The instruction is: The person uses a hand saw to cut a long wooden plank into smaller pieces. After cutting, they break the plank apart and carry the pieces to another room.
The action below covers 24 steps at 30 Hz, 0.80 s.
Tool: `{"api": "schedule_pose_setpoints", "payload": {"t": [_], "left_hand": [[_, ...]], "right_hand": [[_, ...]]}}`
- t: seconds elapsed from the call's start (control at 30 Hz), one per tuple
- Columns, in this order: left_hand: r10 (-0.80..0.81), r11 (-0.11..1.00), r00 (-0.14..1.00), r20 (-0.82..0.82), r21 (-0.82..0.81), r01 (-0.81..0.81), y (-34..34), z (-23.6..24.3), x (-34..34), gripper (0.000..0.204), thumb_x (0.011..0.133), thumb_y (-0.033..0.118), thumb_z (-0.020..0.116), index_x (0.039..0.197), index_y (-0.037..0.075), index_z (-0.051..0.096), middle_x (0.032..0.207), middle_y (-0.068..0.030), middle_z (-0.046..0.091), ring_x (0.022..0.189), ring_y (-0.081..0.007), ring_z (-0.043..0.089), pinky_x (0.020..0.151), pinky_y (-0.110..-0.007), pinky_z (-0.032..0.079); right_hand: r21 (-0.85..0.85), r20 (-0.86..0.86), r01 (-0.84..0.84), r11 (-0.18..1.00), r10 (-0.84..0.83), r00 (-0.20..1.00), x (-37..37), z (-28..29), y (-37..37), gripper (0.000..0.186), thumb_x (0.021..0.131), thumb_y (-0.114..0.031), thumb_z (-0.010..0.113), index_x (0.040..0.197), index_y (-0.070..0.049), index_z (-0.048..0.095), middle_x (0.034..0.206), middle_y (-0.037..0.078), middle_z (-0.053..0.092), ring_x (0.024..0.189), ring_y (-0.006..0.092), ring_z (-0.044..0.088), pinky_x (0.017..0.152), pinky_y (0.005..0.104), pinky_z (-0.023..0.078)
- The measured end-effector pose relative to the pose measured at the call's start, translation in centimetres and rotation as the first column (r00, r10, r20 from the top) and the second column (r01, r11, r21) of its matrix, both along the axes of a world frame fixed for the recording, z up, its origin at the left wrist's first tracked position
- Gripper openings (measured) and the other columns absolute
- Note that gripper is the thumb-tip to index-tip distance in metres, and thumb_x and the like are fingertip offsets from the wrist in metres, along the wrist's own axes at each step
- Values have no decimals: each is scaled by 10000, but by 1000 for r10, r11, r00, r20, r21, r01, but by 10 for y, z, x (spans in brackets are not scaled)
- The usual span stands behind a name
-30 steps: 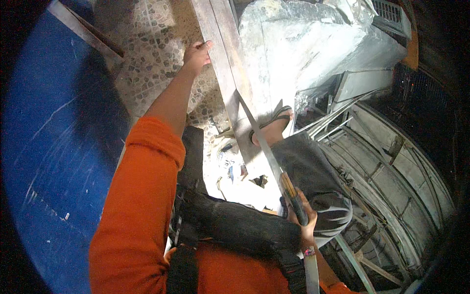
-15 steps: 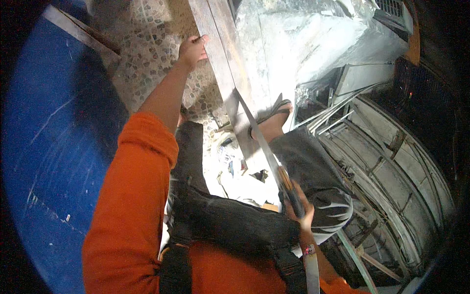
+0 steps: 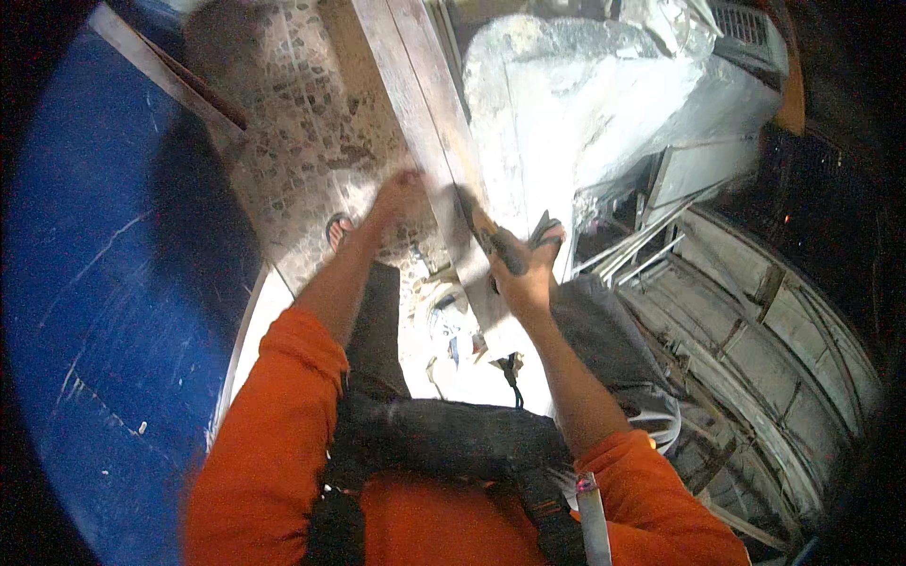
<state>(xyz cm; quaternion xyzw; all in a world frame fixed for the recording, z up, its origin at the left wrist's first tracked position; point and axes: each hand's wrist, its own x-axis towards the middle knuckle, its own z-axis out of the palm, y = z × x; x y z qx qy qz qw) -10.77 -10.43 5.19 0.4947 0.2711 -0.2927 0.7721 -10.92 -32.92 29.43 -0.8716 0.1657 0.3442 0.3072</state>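
Observation:
A weathered wooden plank (image 3: 404, 66) runs from the upper middle down between my legs. My left hand (image 3: 401, 193) is a blur at the plank's left side; I cannot make out its fingers or whether it touches the wood. My right hand (image 3: 514, 269) grips a handsaw (image 3: 486, 231) by its handle, over the middle of the plank, the blade mostly lost in blur and behind the hand. My sandalled right foot (image 3: 549, 236) is just right of the plank, and my left foot (image 3: 340, 231) rests on the pebble-patterned floor (image 3: 302, 113).
A scratched blue surface (image 3: 104, 311) fills the left, with a narrow board (image 3: 165, 75) above. A large pale crumpled sheet (image 3: 613, 94) lies upper right, a grille (image 3: 741, 33) beside it. Curved metal frames and panels (image 3: 764, 358) crowd the right. Scraps (image 3: 453, 340) lie below the plank.
My right hand and saw have pushed up and forward along the blade's line. My left hand has moved down the plank from its upper hold.

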Motion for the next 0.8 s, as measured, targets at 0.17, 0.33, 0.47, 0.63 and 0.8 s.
{"api": "schedule_pose_setpoints", "payload": {"t": [0.17,0.33,0.47,0.63,0.8], "left_hand": [[208,977,966,-154,76,-199,-51,4,-14,361,963,279,698,1229,39,651,1069,-89,702,872,-190,666,701,-329,567],[297,934,944,141,160,-318,-3,9,62,278,973,287,674,1090,34,677,888,-71,670,723,-174,641,554,-349,525],[192,955,974,-123,250,-157,13,-10,98,413,917,333,726,1150,-4,672,1025,-152,719,846,-234,703,681,-391,548],[368,889,930,-21,300,-345,-11,-16,93,403,903,369,742,1080,9,705,977,-126,729,828,-216,683,684,-394,530],[377,922,925,-39,107,-371,-5,-21,80,390,894,381,757,1028,17,719,887,-78,706,740,-171,650,627,-350,512]], "right_hand": [[-83,238,-255,963,268,934,2,15,40,473,912,-115,669,1373,-30,607,1146,188,735,1054,204,709,924,336,531],[70,296,-124,990,98,950,66,1,76,426,932,-150,654,1329,2,629,1131,173,745,996,169,681,891,312,521],[118,194,-232,966,207,959,119,20,100,322,968,-246,646,1208,-36,687,956,228,730,848,369,726,732,401,539],[11,235,-223,975,215,948,79,25,77,365,906,-196,656,1225,-18,656,1042,156,745,906,201,679,810,356,533],[81,195,-13,997,-3,981,-75,161,-34,531,907,-105,699,1419,-46,573,1295,117,696,1117,166,688,953,328,540]]}}
